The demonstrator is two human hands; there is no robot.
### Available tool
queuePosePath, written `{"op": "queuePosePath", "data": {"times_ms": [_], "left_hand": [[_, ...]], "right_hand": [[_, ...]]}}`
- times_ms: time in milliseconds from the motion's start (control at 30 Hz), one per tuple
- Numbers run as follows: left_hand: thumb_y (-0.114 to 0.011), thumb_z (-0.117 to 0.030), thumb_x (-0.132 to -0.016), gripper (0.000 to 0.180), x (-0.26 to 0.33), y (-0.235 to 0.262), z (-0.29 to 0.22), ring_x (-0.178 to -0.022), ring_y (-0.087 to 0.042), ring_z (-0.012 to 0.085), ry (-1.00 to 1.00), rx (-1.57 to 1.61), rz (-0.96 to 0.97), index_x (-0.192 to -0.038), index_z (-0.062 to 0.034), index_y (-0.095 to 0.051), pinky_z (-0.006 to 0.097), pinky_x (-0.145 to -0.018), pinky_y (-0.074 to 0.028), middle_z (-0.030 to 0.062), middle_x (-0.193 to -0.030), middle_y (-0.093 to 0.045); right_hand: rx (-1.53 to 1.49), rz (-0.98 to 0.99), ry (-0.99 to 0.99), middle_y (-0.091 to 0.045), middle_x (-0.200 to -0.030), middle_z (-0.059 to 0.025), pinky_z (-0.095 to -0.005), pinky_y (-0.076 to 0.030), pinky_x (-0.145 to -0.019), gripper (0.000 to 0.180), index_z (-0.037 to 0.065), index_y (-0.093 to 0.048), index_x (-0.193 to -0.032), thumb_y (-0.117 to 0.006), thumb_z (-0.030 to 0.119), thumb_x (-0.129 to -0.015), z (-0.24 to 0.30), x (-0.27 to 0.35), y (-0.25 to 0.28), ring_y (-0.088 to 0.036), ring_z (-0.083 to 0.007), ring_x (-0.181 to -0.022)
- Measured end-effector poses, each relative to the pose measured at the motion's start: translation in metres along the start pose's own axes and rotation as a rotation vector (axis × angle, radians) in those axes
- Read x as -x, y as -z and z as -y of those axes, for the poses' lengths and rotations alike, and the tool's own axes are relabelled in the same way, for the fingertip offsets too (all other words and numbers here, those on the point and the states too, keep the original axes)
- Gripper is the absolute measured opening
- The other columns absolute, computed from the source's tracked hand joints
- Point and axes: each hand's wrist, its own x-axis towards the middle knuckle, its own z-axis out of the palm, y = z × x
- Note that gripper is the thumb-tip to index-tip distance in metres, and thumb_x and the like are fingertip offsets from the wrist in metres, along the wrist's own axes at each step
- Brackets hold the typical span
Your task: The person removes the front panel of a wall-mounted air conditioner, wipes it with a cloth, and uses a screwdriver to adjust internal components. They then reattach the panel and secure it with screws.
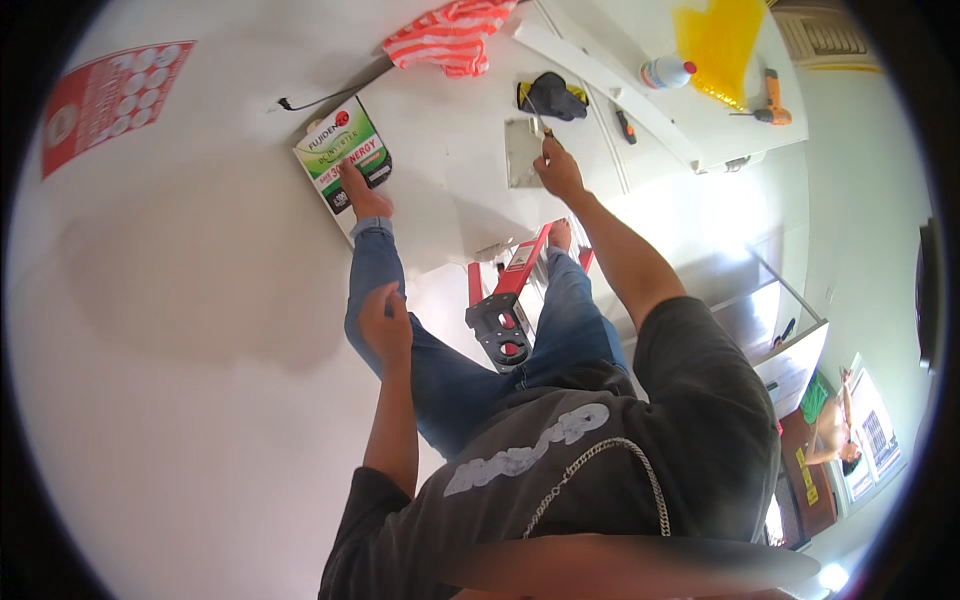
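Observation:
My right hand (560, 172) is closed around the handle of a screwdriver (547, 132), whose thin shaft points away from me. It is over a pale square patch (521, 155) in the white surface (455, 150). Just beyond the tip lies a dark grey and yellow bundle, perhaps a glove (560, 98). My left hand (384, 318) rests on my left knee, holding nothing that I can see, its fingers partly hidden. Below the white surface, a red ladder (515, 275) with a black top (500, 328) stands between my legs.
Under my left foot is a white unit with a green label (345, 150). A striped cloth (450, 38), another screwdriver (625, 127), a long white strip (605, 92), a red-capped bottle (664, 73), yellow plastic (712, 50) and an orange drill (772, 100) lie farther off. A person (832, 430) is at right.

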Motion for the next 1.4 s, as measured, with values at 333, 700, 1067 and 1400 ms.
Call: {"op": "queuePosePath", "data": {"times_ms": [333, 700, 1067, 1400], "left_hand": [[-0.052, -0.048, -0.107, 0.056, -0.055, -0.067, -0.171, -0.125, -0.057, 0.0287, 0.534, 1.56, 0.469, -0.142, -0.0055, -0.052, 0.042, -0.107, -0.046, 0.0125, -0.133, -0.059], [-0.053, -0.023, -0.106, 0.027, -0.041, -0.074, -0.235, -0.097, -0.057, 0.0228, 0.318, 2.42, 0.91, -0.124, -0.0031, -0.057, 0.034, -0.089, -0.052, 0.0117, -0.105, -0.059], [-0.041, -0.025, -0.113, 0.036, -0.059, -0.022, -0.228, -0.093, -0.061, 0.0198, 0.442, 2.136, 0.613, -0.132, 0.002, -0.056, 0.034, -0.087, -0.053, 0.0078, -0.107, -0.062], [-0.057, -0.049, -0.105, 0.049, -0.049, 0.08, -0.221, -0.065, -0.039, 0.0101, 0.457, 1.718, 1.082, -0.096, -0.0019, -0.068, 0.028, -0.054, -0.032, -0.0037, -0.073, -0.042]], "right_hand": [[-0.21, 0.136, 0.262, -0.059, -0.088, -0.0148, -0.0454, -0.052, -0.073, 0.019, 0.004, -0.054, -0.097, -0.067, 0.014, -0.086, 0.22, 0.171, 0.214, -0.064, -0.0366, -0.082], [-0.041, -0.141, 0.411, -0.054, -0.127, -0.0224, -0.045, -0.056, -0.089, 0.061, 0.005, -0.052, -0.129, -0.08, 0.04, -0.088, 0.291, 0.257, 0.251, -0.068, -0.0385, -0.101], [-1.474, 0.681, -0.159, -0.063, -0.13, -0.0225, -0.0448, -0.051, -0.096, 0.064, 0.004, -0.042, -0.152, -0.04, 0.046, -0.104, 0.252, 0.216, 0.274, -0.07, -0.0381, -0.106], [-0.248, 0.105, 0.756, -0.056, -0.143, -0.0149, -0.0426, -0.049, -0.106, 0.069, 0.014, -0.054, -0.147, -0.08, 0.016, -0.083, 0.28, 0.21, 0.326, -0.056, -0.0291, -0.133]]}}
